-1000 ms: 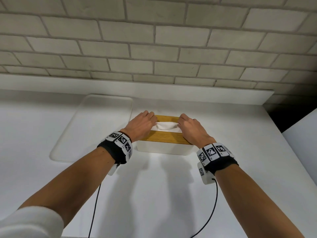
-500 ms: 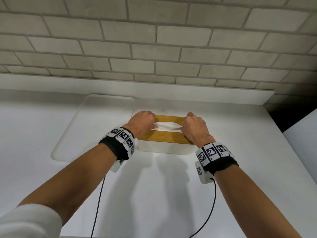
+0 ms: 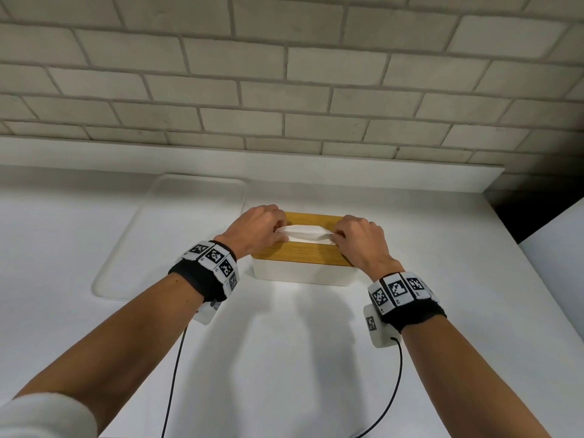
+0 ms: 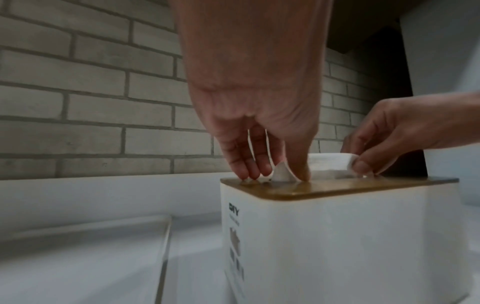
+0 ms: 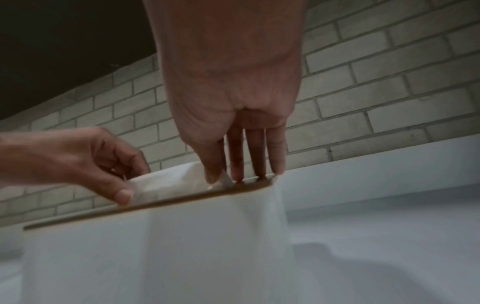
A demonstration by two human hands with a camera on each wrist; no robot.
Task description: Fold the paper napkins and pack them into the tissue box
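A white tissue box [image 3: 297,275] with a wooden lid [image 3: 300,256] stands on the white counter. A white paper napkin [image 3: 303,233] rises a little out of the lid's slot. My left hand [image 3: 257,230] pinches the napkin's left end [image 4: 281,174] between thumb and fingers, fingertips down on the lid [image 4: 337,188]. My right hand [image 3: 360,241] pinches the right end [image 5: 223,181] the same way, its other fingers resting on the lid's edge [image 5: 155,205]. The box's inside is hidden.
A shallow clear tray [image 3: 177,235] lies on the counter left of the box, seen also beside it as the tray [image 4: 103,236]. A brick wall [image 3: 284,90] with a white ledge runs behind. A dark gap and a white panel [image 3: 556,245] stand at the right.
Both hands have gone from lying flat over the slot to curling and pinching the napkin's two ends; the napkin now stands slightly higher out of the slot.
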